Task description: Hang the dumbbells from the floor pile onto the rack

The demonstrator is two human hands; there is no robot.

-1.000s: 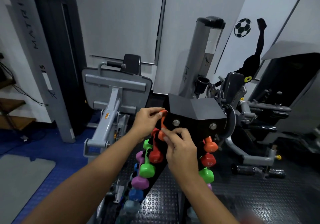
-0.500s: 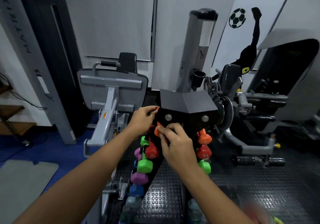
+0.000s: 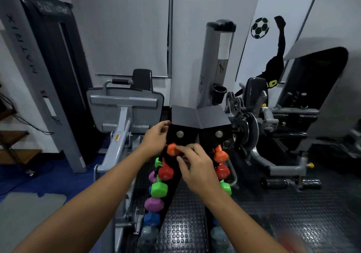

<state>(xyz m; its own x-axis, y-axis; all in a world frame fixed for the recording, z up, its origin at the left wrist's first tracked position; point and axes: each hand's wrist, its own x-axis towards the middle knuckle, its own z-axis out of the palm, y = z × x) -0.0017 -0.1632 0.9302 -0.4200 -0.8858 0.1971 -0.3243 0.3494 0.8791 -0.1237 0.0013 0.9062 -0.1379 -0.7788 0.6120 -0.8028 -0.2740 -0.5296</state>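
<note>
A black A-frame dumbbell rack [image 3: 199,118] stands in front of me with coloured dumbbells hung down both sides. At the top left slot sits an orange dumbbell [image 3: 171,149]. My right hand [image 3: 196,163] pinches its near end with thumb and fingertips. My left hand [image 3: 156,136] curls round its far end beside the rack's left edge, where that end is hidden. Below it hang a red dumbbell [image 3: 165,172], a green dumbbell [image 3: 159,189] and a purple dumbbell [image 3: 154,204]. The right side carries an orange one [image 3: 220,156] and others.
A grey leg-press machine [image 3: 125,104] stands just left of the rack. A tall grey weight-stack column [image 3: 216,63] rises behind it. Another machine with a black pulley [image 3: 246,129] is at the right. Black studded rubber floor [image 3: 283,204] lies on the right, and a blurred red object [image 3: 291,241] shows at the bottom right.
Both hands carried the orange dumbbell down and in against the rack's top left slot. My right hand's fingers shifted along its near end.
</note>
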